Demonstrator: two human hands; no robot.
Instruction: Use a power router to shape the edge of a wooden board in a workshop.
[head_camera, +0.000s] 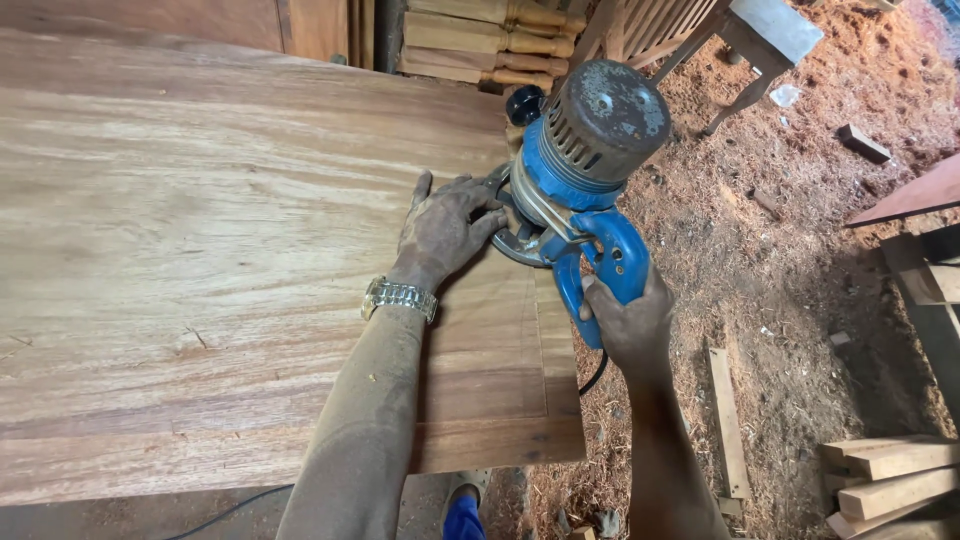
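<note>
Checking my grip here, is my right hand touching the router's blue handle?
Touching. The head view shows the right hand wrapped around the router by its blue handle, fingers closed on it.

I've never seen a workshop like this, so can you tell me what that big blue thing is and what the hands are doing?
The picture comes from a camera on the person's head, looking down at their own arms. The blue machine is a power tool that sits on a wide wooden board near its edge. The right hand has its grip around the blue handle. The left hand, with a metal watch on its wrist, lies flat on the board and touches the tool's base. Sawdust covers the ground beside the board.
</note>
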